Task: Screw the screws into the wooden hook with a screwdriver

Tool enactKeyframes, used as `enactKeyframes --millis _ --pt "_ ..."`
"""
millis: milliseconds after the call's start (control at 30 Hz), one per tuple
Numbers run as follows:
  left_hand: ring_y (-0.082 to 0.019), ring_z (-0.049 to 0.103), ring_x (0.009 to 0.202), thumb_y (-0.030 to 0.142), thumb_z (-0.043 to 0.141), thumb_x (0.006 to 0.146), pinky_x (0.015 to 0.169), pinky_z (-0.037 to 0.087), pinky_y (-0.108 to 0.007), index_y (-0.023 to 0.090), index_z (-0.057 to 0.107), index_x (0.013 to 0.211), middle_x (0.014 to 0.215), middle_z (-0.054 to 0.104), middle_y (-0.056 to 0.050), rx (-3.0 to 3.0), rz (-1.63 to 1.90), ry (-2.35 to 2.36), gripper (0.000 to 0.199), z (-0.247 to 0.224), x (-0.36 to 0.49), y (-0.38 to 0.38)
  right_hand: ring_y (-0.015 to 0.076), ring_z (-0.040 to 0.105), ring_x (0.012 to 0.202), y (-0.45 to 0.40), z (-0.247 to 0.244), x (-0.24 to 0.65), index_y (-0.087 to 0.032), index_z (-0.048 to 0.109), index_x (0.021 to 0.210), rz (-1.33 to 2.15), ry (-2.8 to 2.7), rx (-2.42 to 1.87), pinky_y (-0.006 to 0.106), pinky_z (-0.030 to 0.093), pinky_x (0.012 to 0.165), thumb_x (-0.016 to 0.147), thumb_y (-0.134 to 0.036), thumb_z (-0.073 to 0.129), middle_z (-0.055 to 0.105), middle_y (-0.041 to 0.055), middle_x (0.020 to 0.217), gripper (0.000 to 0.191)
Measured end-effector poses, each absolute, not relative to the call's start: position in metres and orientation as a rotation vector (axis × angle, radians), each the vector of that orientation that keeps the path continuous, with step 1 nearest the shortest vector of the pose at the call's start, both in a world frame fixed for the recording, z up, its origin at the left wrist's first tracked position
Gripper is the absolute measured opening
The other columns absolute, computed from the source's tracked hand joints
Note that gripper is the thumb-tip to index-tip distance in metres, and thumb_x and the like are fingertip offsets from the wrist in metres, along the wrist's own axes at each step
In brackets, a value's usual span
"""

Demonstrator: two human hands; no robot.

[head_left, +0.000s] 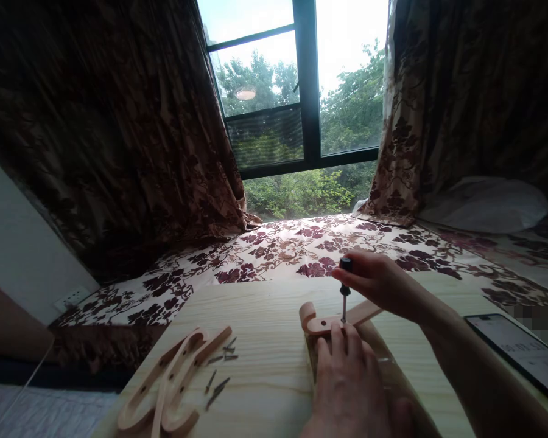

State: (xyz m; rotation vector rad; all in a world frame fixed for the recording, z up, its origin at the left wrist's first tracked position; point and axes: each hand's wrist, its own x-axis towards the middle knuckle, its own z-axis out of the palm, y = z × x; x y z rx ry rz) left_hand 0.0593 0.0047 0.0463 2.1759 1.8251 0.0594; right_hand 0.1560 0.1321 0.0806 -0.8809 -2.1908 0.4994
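The screwdriver [345, 285] stands nearly upright right of the middle of the desk [260, 365], its long axis close to vertical, dark handle up and tip down on the wooden hook [318, 326]. From the left, a dark patterned curtain [132, 152] hangs above a wall socket [70, 300]. On the left part of the desk lie curved wooden pieces [168, 378], side by side and partly overlapping, their long axes running from near to far and leaning right at the far end. Just right of them is a scatter of screws [210, 381], pointing various ways. Beyond the desk, a floral cloth [274, 249] spreads below a window [308, 91]. Next comes the wooden hook, lying across the far end of a brown board [383, 359]; its curled end is at the left, and its long axis runs right and slightly far. A dark hole shows left of the screwdriver's tip. The left hand [347, 383] reaches in from the near side, fingers close together and fingertips on the hook's near edge; whether they grip underneath, I cannot tell. The right hand [375, 281] comes from the right, fingers clamped on the screwdriver's handle. A phone [516, 347] lies at the far right, its screen lit.
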Motion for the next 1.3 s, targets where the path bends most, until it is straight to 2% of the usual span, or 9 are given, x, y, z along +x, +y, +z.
enactKeyframes --millis 167,433,633,733,900,1067,1133,1300 --pt "-0.041 0.006 0.141 0.052 0.05 0.087 0.113 0.008 -0.056 -0.002 0.032 0.143 0.152 0.016 -0.026 2.171 0.051 1.812 0.079 0.048 0.06 0.004 0.0127 0.048 0.058 0.131 0.085 0.161 -0.021 0.057 0.08 0.589 -2.229 -0.824 0.025 0.035 0.053 0.087 -0.041 0.051 0.058 -0.0015 0.066 0.022" --pt "-0.041 0.005 0.141 0.05 0.049 0.088 0.114 0.007 -0.056 -0.003 0.034 0.142 0.152 0.016 -0.026 2.179 0.082 1.807 0.078 0.046 0.06 0.004 0.011 0.037 0.05 0.133 0.081 0.16 -0.021 0.043 0.062 0.416 -2.202 -0.911 0.025 0.028 0.048 0.085 -0.052 0.051 0.044 -0.0041 0.052 0.04" --pt "-0.04 0.008 0.141 0.052 0.046 0.088 0.114 0.009 -0.056 0.0 0.034 0.143 0.153 0.017 -0.023 2.199 0.074 1.836 0.077 0.046 0.059 0.004 0.0133 0.051 0.06 0.13 0.085 0.161 -0.019 0.059 0.083 0.682 -2.227 -0.74 0.025 0.039 0.055 0.088 -0.039 0.051 0.06 0.0004 0.069 0.022" --pt "-0.041 0.01 0.14 0.053 0.047 0.086 0.113 0.012 -0.057 0.0 0.036 0.142 0.152 0.02 -0.024 2.22 0.125 1.837 0.077 0.042 0.058 0.004 0.013 0.049 0.059 0.133 0.082 0.161 -0.019 0.057 0.077 0.686 -2.21 -0.714 0.024 0.038 0.053 0.088 -0.044 0.052 0.055 -0.0003 0.065 0.028" --pt "-0.042 0.015 0.139 0.051 0.049 0.084 0.112 0.015 -0.057 -0.001 0.04 0.139 0.15 0.026 -0.025 2.255 0.174 1.852 0.077 0.035 0.058 0.004 0.0107 0.039 0.051 0.134 0.08 0.157 -0.021 0.048 0.066 0.451 -2.183 -0.888 0.024 0.03 0.048 0.085 -0.049 0.053 0.045 -0.0043 0.054 0.035" --pt "-0.042 0.012 0.14 0.053 0.048 0.085 0.112 0.012 -0.058 -0.001 0.039 0.14 0.151 0.023 -0.025 2.245 0.166 1.846 0.078 0.033 0.059 0.005 0.0125 0.05 0.057 0.13 0.084 0.158 -0.02 0.06 0.081 0.587 -2.217 -0.794 0.023 0.035 0.051 0.087 -0.04 0.052 0.059 -0.001 0.064 0.022" --pt "-0.042 0.012 0.14 0.054 0.047 0.085 0.113 0.012 -0.057 0.0 0.039 0.141 0.151 0.023 -0.024 2.241 0.166 1.848 0.078 0.033 0.058 0.005 0.0126 0.051 0.058 0.13 0.084 0.158 -0.019 0.06 0.081 0.64 -2.211 -0.748 0.023 0.035 0.051 0.087 -0.04 0.052 0.059 -0.0006 0.065 0.023" --pt "-0.041 0.013 0.14 0.052 0.049 0.084 0.113 0.013 -0.057 0.0 0.04 0.14 0.151 0.023 -0.024 2.229 0.145 1.855 0.077 0.035 0.058 0.006 0.0099 0.038 0.05 0.133 0.079 0.155 -0.02 0.046 0.063 0.452 -2.179 -0.855 0.024 0.029 0.048 0.086 -0.048 0.054 0.046 -0.0043 0.053 0.036"
